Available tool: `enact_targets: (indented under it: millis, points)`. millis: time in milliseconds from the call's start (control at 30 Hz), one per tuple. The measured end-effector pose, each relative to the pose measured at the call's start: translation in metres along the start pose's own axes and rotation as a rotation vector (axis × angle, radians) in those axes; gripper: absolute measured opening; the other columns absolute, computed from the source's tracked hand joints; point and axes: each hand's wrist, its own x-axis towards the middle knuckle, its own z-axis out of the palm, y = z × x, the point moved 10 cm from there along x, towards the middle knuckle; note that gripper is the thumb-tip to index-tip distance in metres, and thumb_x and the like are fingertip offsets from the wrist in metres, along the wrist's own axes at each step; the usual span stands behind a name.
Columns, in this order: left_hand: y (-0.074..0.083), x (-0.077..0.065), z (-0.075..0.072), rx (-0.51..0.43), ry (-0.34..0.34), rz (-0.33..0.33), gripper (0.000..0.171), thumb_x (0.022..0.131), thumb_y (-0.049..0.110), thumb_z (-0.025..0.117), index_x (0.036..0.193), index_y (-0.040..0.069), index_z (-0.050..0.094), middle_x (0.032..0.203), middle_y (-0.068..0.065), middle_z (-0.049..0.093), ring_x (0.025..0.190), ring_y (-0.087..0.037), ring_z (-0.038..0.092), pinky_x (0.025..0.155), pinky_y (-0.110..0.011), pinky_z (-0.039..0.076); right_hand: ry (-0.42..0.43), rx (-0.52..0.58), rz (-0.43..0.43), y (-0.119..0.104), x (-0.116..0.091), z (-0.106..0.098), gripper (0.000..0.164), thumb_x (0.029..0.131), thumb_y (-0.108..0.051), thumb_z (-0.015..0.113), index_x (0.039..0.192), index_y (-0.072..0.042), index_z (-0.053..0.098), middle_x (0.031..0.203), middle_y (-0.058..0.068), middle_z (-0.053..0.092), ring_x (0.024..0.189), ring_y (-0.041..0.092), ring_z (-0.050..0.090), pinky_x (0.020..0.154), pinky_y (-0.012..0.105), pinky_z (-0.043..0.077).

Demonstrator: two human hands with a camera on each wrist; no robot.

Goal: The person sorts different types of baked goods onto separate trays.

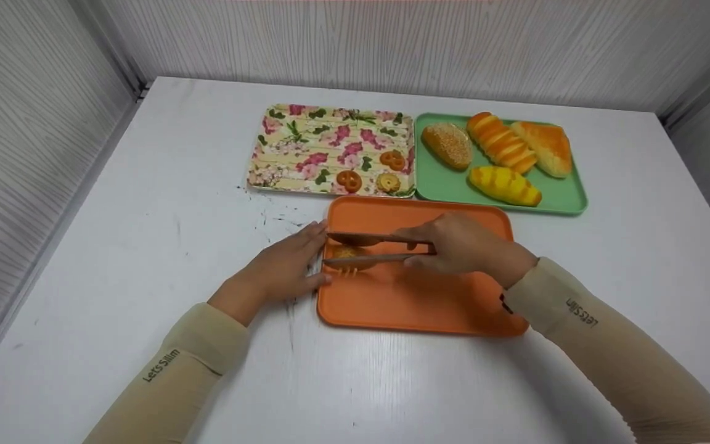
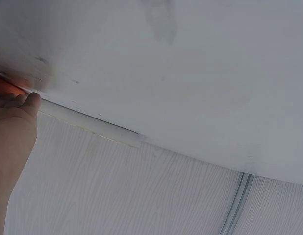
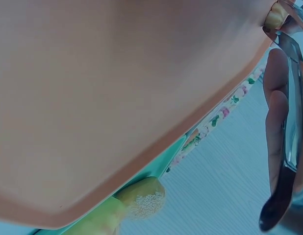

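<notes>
My right hand [image 1: 460, 243] holds a pair of metal tongs [image 1: 386, 238] over the left part of an orange tray [image 1: 416, 314]. A round, pale-brown cookie [image 1: 347, 251] lies between the tong ends, near the tray's left rim. In the right wrist view the tongs [image 3: 292, 112] run down the right side, with the cookie [image 3: 276, 16] at their far end. My left hand [image 1: 281, 265] rests at the tray's left edge, fingers extended and thumb at the rim. The left wrist view shows this hand [image 2: 14, 127] beside a sliver of orange tray [image 2: 5, 87].
Behind stands a floral tray [image 1: 293, 166] carrying two pretzels [image 1: 349, 180] and a scalloped cookie [image 1: 388, 182]. Next to it, a green tray [image 1: 441, 188] bears several breads, among them a sesame bun [image 1: 447, 145] and a yellow roll [image 1: 504, 185]. Panel walls [image 1: 392, 46] border the white table [image 1: 145, 216].
</notes>
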Motion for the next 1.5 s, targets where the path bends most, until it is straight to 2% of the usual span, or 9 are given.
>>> enact_targets:
  millis: [233, 367, 600, 833, 933, 1100, 1333, 1500]
  points:
    - [0.000, 0.000, 0.000, 0.001, 0.003, -0.006, 0.080, 0.095, 0.051, 0.049, 0.153, 0.008, 0.014, 0.159, -0.002, 0.005, 0.144, -0.021, 0.008, 0.113, -0.042, 0.018, 0.014, -0.006, -0.003, 0.001, -0.003, -0.004, 0.050, 0.089, -0.035, 0.067, 0.134, -0.015, 0.058, 0.093, -0.001, 0.069, 0.053, 0.009, 0.047, 0.051, 0.027, 0.043]
    - [0.000, 0.000, -0.001, 0.003, 0.002, -0.006, 0.080, 0.095, 0.051, 0.050, 0.153, 0.010, 0.013, 0.159, -0.001, 0.005, 0.144, -0.021, 0.008, 0.113, -0.042, 0.018, 0.053, -0.011, 0.000, 0.002, -0.005, -0.011, 0.050, 0.088, -0.034, 0.069, 0.134, -0.016, 0.059, 0.094, -0.001, 0.070, 0.055, 0.007, 0.052, 0.053, 0.028, 0.046]
    - [0.001, -0.002, -0.001, 0.019, 0.001, -0.004, 0.080, 0.095, 0.050, 0.050, 0.153, 0.009, 0.013, 0.159, -0.001, 0.005, 0.144, -0.020, 0.009, 0.113, -0.042, 0.020, 0.136, -0.037, 0.010, 0.009, -0.004, -0.029, 0.051, 0.088, -0.039, 0.067, 0.134, -0.018, 0.058, 0.068, -0.003, 0.063, 0.050, 0.008, 0.049, 0.049, 0.029, 0.043]
    - [0.002, -0.001, 0.000, 0.012, -0.002, -0.005, 0.081, 0.095, 0.051, 0.050, 0.153, 0.008, 0.014, 0.159, -0.001, 0.005, 0.144, -0.020, 0.007, 0.113, -0.041, 0.019, 0.169, -0.045, 0.072, 0.026, 0.004, -0.042, 0.053, 0.091, -0.043, 0.062, 0.136, -0.017, 0.056, 0.065, -0.002, 0.060, 0.049, 0.012, 0.045, 0.049, 0.030, 0.040]
    - [0.001, -0.001, 0.000, 0.010, 0.000, -0.004, 0.081, 0.095, 0.051, 0.049, 0.153, 0.007, 0.014, 0.159, -0.002, 0.005, 0.144, -0.019, 0.007, 0.113, -0.040, 0.018, 0.188, -0.053, 0.120, 0.035, 0.008, -0.047, 0.052, 0.091, -0.043, 0.062, 0.136, -0.018, 0.056, 0.072, -0.002, 0.064, 0.050, 0.013, 0.047, 0.050, 0.031, 0.041]
    - [0.000, -0.001, 0.000, 0.007, 0.009, -0.002, 0.081, 0.095, 0.051, 0.050, 0.153, 0.008, 0.014, 0.159, -0.001, 0.006, 0.144, -0.019, 0.007, 0.114, -0.039, 0.017, 0.204, -0.057, 0.201, 0.049, 0.016, -0.054, 0.053, 0.091, -0.045, 0.061, 0.138, -0.023, 0.053, 0.096, 0.000, 0.070, 0.065, 0.014, 0.058, 0.061, 0.034, 0.049]
    - [0.001, 0.000, -0.001, 0.008, 0.010, 0.002, 0.082, 0.095, 0.052, 0.049, 0.153, 0.008, 0.013, 0.159, -0.001, 0.006, 0.144, -0.018, 0.007, 0.114, -0.039, 0.017, 0.198, -0.025, 0.298, 0.067, 0.026, -0.059, 0.055, 0.093, -0.039, 0.061, 0.143, -0.021, 0.047, 0.108, 0.007, 0.069, 0.065, 0.020, 0.058, 0.067, 0.039, 0.050]
    - [0.001, 0.000, 0.000, 0.002, -0.004, -0.008, 0.082, 0.095, 0.052, 0.049, 0.153, 0.009, 0.011, 0.159, -0.001, 0.004, 0.144, -0.018, 0.006, 0.113, -0.040, 0.018, 0.194, -0.043, 0.354, 0.076, 0.034, -0.058, 0.053, 0.094, -0.039, 0.060, 0.143, -0.021, 0.047, 0.120, 0.008, 0.065, 0.076, 0.023, 0.062, 0.069, 0.042, 0.050]
